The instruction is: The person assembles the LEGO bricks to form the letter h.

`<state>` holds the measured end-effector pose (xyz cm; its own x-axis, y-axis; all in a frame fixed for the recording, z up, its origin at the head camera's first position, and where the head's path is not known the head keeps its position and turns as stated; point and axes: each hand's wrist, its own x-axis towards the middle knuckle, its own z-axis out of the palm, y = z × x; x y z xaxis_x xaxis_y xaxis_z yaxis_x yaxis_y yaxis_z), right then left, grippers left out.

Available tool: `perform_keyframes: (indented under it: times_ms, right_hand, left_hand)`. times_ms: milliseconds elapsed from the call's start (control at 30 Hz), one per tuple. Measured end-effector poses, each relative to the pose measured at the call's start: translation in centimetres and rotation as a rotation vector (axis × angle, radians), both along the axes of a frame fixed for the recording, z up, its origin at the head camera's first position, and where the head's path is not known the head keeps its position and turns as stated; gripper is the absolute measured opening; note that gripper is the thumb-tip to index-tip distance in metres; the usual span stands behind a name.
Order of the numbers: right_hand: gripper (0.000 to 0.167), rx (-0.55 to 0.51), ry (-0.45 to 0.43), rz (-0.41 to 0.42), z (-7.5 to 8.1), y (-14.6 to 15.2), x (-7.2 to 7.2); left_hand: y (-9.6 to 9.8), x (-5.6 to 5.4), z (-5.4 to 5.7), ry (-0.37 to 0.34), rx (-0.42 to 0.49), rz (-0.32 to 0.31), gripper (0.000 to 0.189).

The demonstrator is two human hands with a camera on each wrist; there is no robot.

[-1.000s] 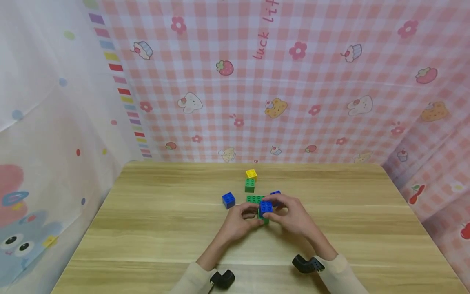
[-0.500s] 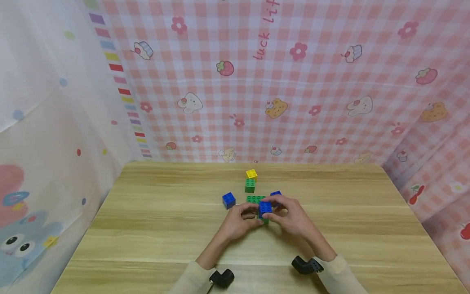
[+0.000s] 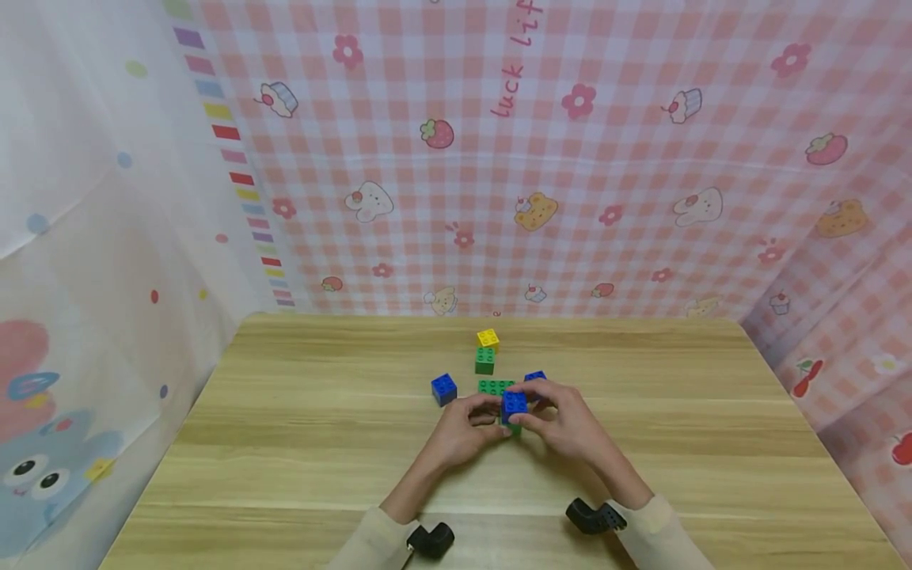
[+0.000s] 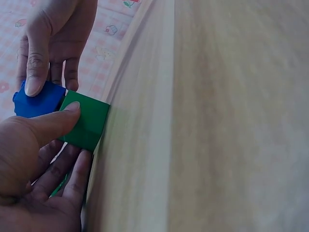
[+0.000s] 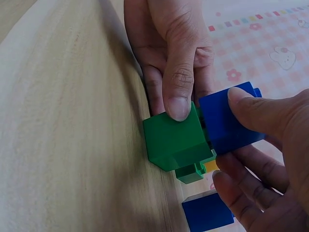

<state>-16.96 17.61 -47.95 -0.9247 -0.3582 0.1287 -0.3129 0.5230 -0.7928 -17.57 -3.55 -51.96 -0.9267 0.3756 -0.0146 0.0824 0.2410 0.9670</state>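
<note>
Between the thumb and fingers of my right hand (image 3: 570, 418) is a blue toy building block (image 3: 514, 405) with studs on top. It sits over a green block (image 3: 511, 429), which my left hand (image 3: 459, 434) grips by its sides close to the table. In the right wrist view a narrow, slightly uneven gap with studs shows between the blue block (image 5: 223, 121) and the green block (image 5: 173, 139). The left thumb presses the near face of the green block (image 4: 91, 123) in the left wrist view, and the right thumb lies on the blue block (image 4: 42, 100).
Just behind the hands lies a longer green block (image 3: 495, 386). One loose blue block (image 3: 444, 389) stands to its left; another blue block (image 3: 534, 375) is partly hidden behind the right hand. Farther back are a green block (image 3: 484, 361) and a yellow block (image 3: 488, 338), near a hanging checked cloth (image 3: 456, 174).
The blue block in my right hand has moved slightly down and left over the green block, early in this span. The left hand and the loose blocks have stayed put.
</note>
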Motion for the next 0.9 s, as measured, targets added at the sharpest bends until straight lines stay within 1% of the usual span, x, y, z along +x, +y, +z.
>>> perform_keyframes:
  times_ms: [233, 433, 500, 600, 667, 900]
  right_hand:
    - [0.033, 0.009, 0.039, 0.029, 0.15, -0.18, -0.10]
    - [0.033, -0.005, 0.001, 0.010, -0.18, -0.28, 0.14]
    - [0.033, -0.009, 0.003, 0.001, -0.36, -0.23, 0.24]
    - [0.033, -0.009, 0.016, -0.006, -0.55, -0.25, 0.37]
    - [0.033, 0.001, 0.030, -0.011, -0.63, -0.30, 0.43]
    - [0.033, 0.043, 0.091, -0.025, -0.49, -0.72, 0.60]
  left_hand:
    - [-0.02, -0.15, 0.12, 0.001, -0.028, -0.007, 0.039]
    - [-0.02, -0.06, 0.14, -0.006, -0.033, -0.006, 0.038]
    - [0.08, -0.01, 0.17, -0.005, -0.045, -0.008, 0.039]
    - [0.16, 0.07, 0.23, 0.000, -0.062, -0.010, 0.039]
    - [0.20, 0.09, 0.29, -0.011, -0.072, -0.008, 0.039]
    - [0.16, 0.02, 0.39, -0.012, -0.077, -0.004, 0.039]
